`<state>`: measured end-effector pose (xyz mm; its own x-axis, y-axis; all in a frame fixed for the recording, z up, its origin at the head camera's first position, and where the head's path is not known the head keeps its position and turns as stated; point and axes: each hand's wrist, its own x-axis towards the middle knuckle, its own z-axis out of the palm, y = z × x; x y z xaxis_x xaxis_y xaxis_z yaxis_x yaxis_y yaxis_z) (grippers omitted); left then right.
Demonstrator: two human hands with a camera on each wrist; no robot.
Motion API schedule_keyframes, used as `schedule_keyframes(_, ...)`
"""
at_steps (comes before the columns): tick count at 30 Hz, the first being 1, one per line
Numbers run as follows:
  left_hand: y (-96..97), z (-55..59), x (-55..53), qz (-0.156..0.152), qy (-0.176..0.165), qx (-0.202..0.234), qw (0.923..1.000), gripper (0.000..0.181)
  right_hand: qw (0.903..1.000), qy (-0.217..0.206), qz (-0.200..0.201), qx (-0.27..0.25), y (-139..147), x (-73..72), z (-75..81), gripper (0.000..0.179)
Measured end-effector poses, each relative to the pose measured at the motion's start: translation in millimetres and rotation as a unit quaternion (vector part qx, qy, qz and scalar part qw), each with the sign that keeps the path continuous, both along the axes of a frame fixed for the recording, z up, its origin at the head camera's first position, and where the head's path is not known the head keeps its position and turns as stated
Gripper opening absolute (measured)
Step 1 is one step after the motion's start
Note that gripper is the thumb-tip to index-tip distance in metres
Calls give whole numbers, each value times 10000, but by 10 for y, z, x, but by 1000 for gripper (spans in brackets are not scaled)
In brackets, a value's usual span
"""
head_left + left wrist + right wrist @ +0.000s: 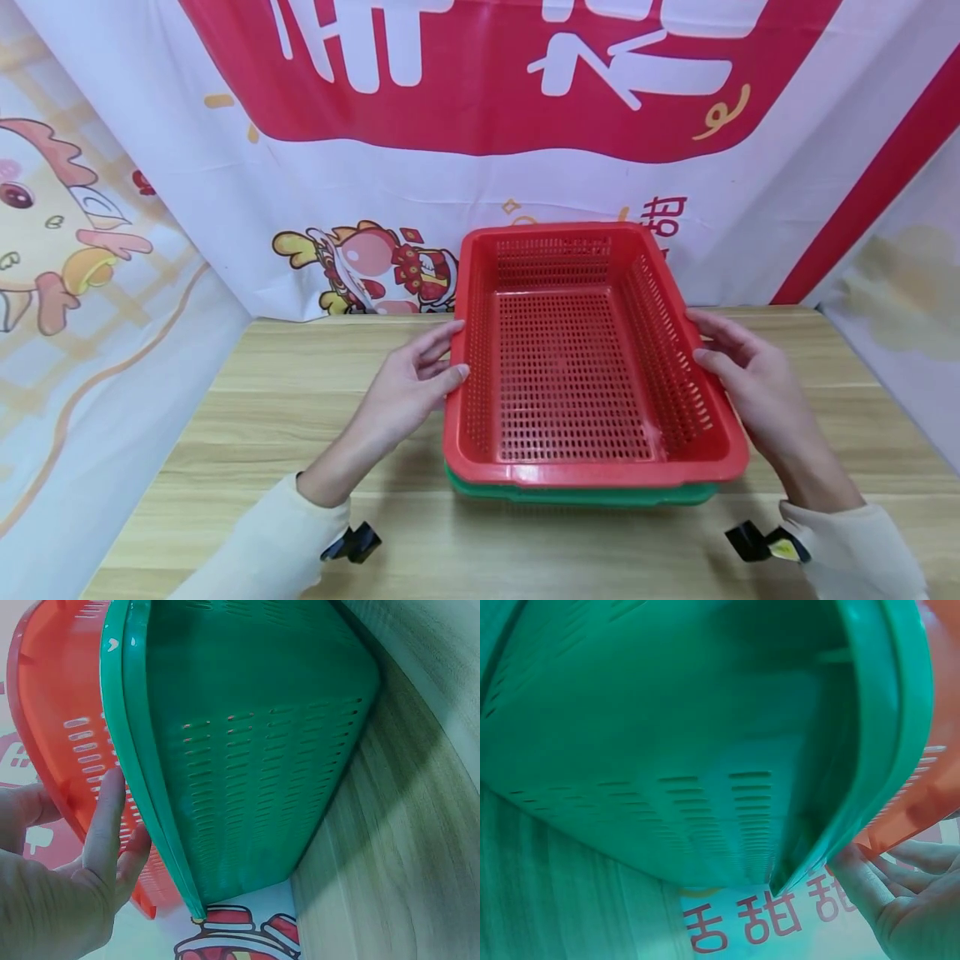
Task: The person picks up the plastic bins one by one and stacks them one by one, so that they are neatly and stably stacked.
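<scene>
A red plastic basket (566, 375) with slotted walls and base sits partly inside a green basket (581, 497), whose rim shows below its front edge. My left hand (408, 379) grips the red basket's left rim, thumb on top and fingers beneath. On the opposite side, my right hand (759, 385) holds the right rim in the same way. In the left wrist view, part of the red wall stands above the green basket (247, 772), which rests on the table. The right wrist view shows the green side wall (667, 742) and my fingers under the red rim.
A wood-grain table (300, 417) lies under the baskets. Behind it hangs a white and red printed cloth (390, 183), close to the baskets' far end. Another printed cloth (135, 367) borders the left side.
</scene>
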<state>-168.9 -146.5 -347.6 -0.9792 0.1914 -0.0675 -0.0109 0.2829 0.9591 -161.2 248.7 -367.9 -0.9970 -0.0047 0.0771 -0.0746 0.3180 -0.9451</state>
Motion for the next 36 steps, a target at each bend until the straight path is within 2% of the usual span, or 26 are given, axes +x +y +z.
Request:
schedule_keyframes(6,16,-16,-3,-13,-6,-44,10000,61,9994,24,-44,329,-9,-10,-28,55)
schedule_keyframes(12,10,-46,-15,-48,-56,-106,9999,61,9991,18,-11,430,-9,-22,-49,56)
schedule_keyframes(21,4,-53,-20,48,-115,-397,9991,61,9972,-75,11,739,-37,-4,-67,55)
schedule_keyframes(36,-15,-49,-23,107,-248,-667,9974,63,9960,-205,108,868,-36,-21,-140,57)
